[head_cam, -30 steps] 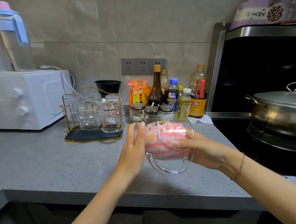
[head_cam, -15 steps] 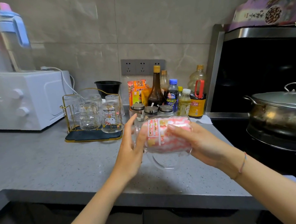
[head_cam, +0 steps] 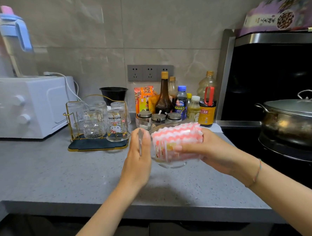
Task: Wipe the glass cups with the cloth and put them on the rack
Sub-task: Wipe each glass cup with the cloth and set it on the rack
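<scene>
Turning in the person's hands, the glass cup point(head_cam: 172, 164) has rolled round since a second ago. Its handle hung underneath then; now it stands edge-on as a thin line against the left hand point(head_cam: 138, 155). The printed picture on the glass has also slid from the top towards the bottom. I take that as wiping still under way, one side after another, with the cup not yet ready to go across.

The cup is in the air to the right of the rack point(head_cam: 96, 143) and nearer the person, well apart from it. The left hand lies flat, fingers straight, propping the cup's side. The right hand point(head_cam: 204, 149) curls round the pink-and-white cloth point(head_cam: 178, 134) and clasps it to the glass.

Blur smears the cup. I cannot tell whether the cloth is stuffed inside it or wrapped outside. The upturned glasses point(head_cam: 93, 123) on the rack overlap, so a free place is hard to judge.
</scene>
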Tool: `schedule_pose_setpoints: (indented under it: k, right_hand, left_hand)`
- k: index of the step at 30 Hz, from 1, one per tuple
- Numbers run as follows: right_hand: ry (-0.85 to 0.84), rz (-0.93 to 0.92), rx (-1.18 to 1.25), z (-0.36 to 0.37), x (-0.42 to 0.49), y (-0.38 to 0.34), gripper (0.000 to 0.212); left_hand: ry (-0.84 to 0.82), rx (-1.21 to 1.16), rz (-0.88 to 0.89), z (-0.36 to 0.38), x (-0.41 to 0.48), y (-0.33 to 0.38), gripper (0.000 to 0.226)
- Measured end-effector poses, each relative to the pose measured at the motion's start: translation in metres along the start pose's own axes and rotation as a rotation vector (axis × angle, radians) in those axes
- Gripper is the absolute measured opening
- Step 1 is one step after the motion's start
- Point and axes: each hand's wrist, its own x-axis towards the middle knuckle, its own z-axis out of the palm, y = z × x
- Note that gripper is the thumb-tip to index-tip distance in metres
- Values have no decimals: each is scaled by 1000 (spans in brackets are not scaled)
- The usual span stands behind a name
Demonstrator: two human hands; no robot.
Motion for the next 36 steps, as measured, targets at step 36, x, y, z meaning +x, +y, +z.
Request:
schedule_pose_setpoints:
  k: [36]
  right_hand:
    - [-85,13,156,-2,-5,0,58]
  left_hand:
    - [23,0,252,-3,-7,-2,58]
